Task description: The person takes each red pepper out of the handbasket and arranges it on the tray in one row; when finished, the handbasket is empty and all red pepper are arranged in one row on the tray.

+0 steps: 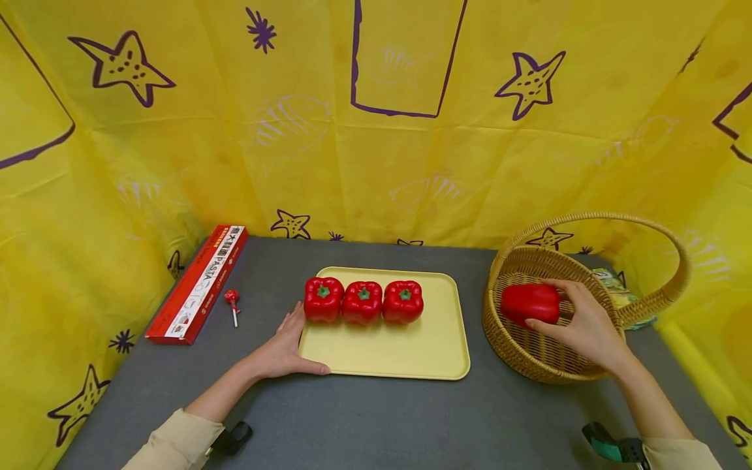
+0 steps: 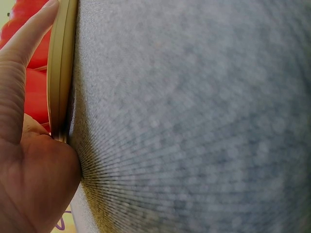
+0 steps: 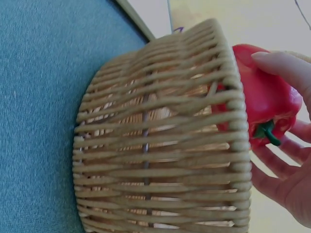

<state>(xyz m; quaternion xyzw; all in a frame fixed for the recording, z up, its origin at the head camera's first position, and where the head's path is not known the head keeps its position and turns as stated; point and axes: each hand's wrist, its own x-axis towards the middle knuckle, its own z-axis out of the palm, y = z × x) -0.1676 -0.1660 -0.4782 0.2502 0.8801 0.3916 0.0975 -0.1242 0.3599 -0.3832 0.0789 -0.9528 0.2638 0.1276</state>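
Three red bell peppers (image 1: pixel 362 303) with green stems stand in a row along the upper left of a pale yellow tray (image 1: pixel 388 356). My left hand (image 1: pixel 289 346) rests at the tray's left end, thumb along the front rim and fingers spread at the side. In the right hand (image 1: pixel 587 326) is another red bell pepper (image 1: pixel 531 304), gripped between thumb and fingers at the mouth of a wicker basket (image 1: pixel 499 339). The right wrist view shows this pepper (image 3: pixel 267 97) lying sideways at rim height, its green stem facing the palm.
On the left lie a red pasta box (image 1: pixel 200 284) and a red lollipop (image 1: pixel 232 305) with a white stick. A green packet (image 1: pixel 617 287) sits behind the basket's right side. The basket's tall handle (image 1: pixel 675 261) arches over it. Yellow patterned cloth (image 1: pixel 376 163) surrounds the grey table.
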